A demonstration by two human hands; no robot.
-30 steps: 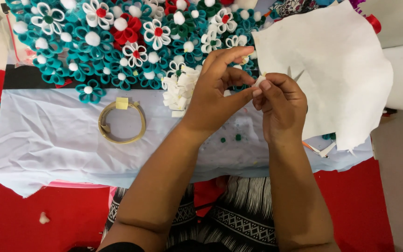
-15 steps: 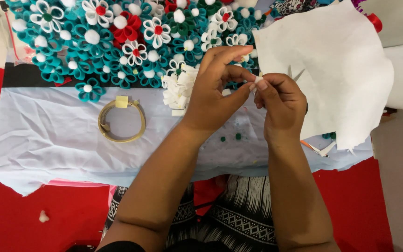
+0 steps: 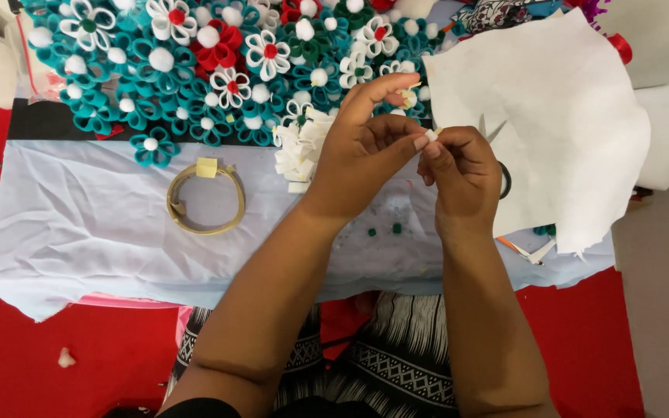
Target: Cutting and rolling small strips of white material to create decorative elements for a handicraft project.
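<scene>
**Head view: two hands pinch a small white strip above the cloth**

Head camera looks down on both hands meeting at the fingertips. Compared with a second ago, the left hand (image 3: 361, 159) has kept its place, index finger raised, while its thumb now presses closer to the right hand (image 3: 464, 174); the small white piece (image 3: 431, 135) sits tighter between them, so the folding or pinching looks further along. Both hands are nearly closed, fingertips clamped on that piece, which is held in the air above the pale blue cloth (image 3: 94, 224) covering the tabletop.

Behind lies a dense mat of looped flowers (image 3: 195, 70) in teal, white and red with round pompom centres. A tan tape roll (image 3: 205, 198) lies flat on the cloth, a stack of white folded petals (image 3: 297, 151) beside the left hand, and a crumpled white sheet (image 3: 551, 116) to the right.
</scene>
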